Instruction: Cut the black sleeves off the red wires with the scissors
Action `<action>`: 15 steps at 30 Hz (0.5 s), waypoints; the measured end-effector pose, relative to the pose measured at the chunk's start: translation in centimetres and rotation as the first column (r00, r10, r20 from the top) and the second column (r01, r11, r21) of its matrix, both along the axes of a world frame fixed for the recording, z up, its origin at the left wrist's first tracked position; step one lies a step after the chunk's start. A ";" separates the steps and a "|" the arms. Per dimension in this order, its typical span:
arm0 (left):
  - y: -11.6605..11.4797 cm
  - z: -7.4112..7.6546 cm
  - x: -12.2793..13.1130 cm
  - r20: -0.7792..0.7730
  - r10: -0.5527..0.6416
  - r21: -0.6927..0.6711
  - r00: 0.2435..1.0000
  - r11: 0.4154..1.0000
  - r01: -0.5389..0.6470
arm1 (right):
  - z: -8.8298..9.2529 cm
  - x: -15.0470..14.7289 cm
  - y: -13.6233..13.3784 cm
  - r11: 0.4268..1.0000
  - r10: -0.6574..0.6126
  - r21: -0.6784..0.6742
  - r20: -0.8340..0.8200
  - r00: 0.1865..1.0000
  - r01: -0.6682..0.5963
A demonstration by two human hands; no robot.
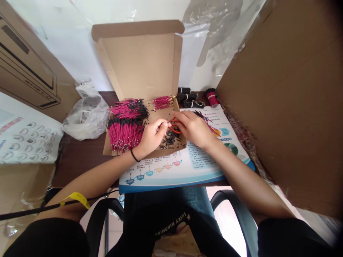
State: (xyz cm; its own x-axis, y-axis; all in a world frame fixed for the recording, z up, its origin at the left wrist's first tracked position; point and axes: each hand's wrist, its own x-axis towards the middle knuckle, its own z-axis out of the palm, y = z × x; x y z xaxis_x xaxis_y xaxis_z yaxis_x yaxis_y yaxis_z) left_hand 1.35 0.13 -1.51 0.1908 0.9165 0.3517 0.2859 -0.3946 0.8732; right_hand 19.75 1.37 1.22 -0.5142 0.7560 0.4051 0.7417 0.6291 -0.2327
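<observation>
My left hand is closed in a pinch over the open cardboard box; what lies between its fingertips is too small to make out. Close beside it, my right hand is wrapped round orange-handled pliers, whose tip points at the left fingertips. Below them, many small black tube pieces are scattered on the box floor. A thick pile of pink wires with black ends fills the box's left side, with another pile behind it. Smaller pink wires lie at the back.
Loose pink and black wires lie right of my right hand on a printed sheet. Tied black bundles and a pink bundle stand behind. A plastic bag sits left; a large cardboard panel walls the right.
</observation>
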 end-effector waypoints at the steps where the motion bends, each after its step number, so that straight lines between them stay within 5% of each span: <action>1: 0.0 0.0 0.0 -0.029 0.012 0.013 1.000 1.000 -0.012 | 0.0 -0.1 0.0 1.000 0.010 0.018 -0.004 1.000 -0.010; 7: -0.1 0.1 -0.2 -0.193 0.068 0.126 0.979 0.991 -0.044 | -0.1 -0.5 -0.1 0.990 0.106 0.111 -0.190 0.976 -0.086; 15: 0.1 0.8 -0.7 -0.355 0.111 0.302 0.928 0.953 0.002 | -0.2 -0.6 -0.4 0.989 0.119 0.111 -0.203 0.972 -0.098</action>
